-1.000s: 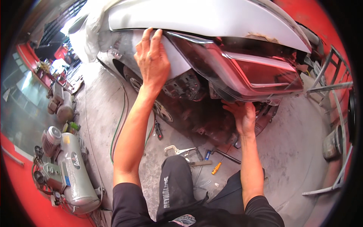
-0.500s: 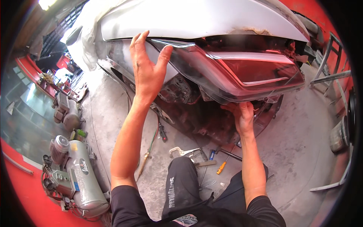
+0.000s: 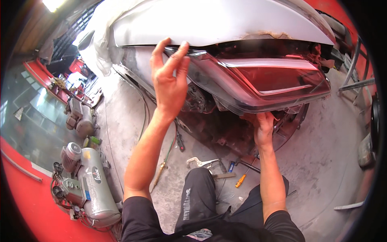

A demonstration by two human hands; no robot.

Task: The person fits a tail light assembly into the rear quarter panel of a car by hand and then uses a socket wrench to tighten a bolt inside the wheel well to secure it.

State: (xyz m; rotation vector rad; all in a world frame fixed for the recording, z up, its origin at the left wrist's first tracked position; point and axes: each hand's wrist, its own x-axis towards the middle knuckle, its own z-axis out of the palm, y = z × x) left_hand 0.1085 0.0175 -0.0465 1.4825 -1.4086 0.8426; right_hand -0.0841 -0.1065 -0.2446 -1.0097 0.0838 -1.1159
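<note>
A car headlight (image 3: pixel 278 78) with a clear lens and reddish interior sits at the front corner of a car, beneath the edge of a pale hood (image 3: pixel 193 22). My left hand (image 3: pixel 171 86) is raised at the headlight's left corner, fingers apart, with the fingertips by the hood edge and the lens tip. Under the lamp, my right hand (image 3: pixel 264 131) holds its lower edge from below; some of its fingers are hidden behind the housing. Below the lamp, the dark inner front of the car (image 3: pixel 221 131) is exposed.
On the floor lie locking pliers (image 3: pixel 201 162), an orange-handled screwdriver (image 3: pixel 241 181) and a flat file-like bar (image 3: pixel 224 175). A green hose with a brass torch-like end (image 3: pixel 160 173) lies nearby. An air compressor (image 3: pixel 96 185) stands left; a metal stand (image 3: pixel 356 82) is right.
My left hand has shifted right along the headlight's corner, its fingers drawing closer together. My right hand stays under the lamp. The whole view has moved slightly.
</note>
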